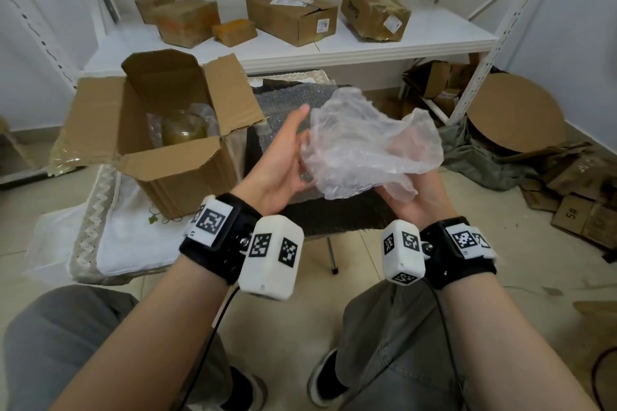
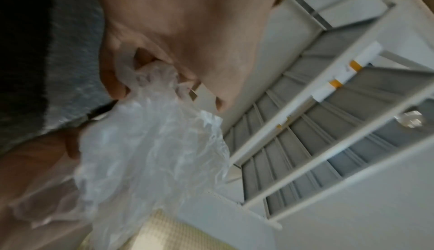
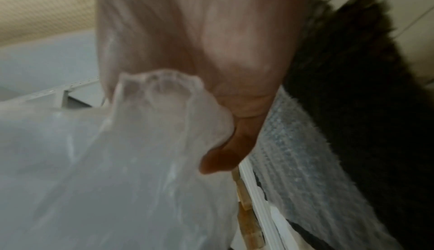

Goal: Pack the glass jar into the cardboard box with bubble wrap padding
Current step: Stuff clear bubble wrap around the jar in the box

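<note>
Both hands raised in front of the seated person, palms facing each other, a crumpled translucent plastic sheet held between them. Left hand: the head view shows the thumb extended along the near edge of the sheet; the left wrist view shows its fingers curled, pinching a bunched corner of the sheet. Right hand: cupped under the lower right part of the sheet, most of it hidden by the plastic in the head view; in the right wrist view its thumb presses on a gathered fold of the sheet, so it has hold of it too. Both wrist views are motion-blurred. Glass jar stands upright inside the open cardboard box, to the left of the left hand and well apart from it, flaps up; clear padding visible around the jar, type not certain. The box sits on a white embroidered cloth. Directly beyond and beneath the hands, a bubble wrap sheet lies spread on a dark stool seat. Beyond the hands, a white shelf carries several closed cartons. Right of the right hand, flattened cardboard lies on the floor.
</note>
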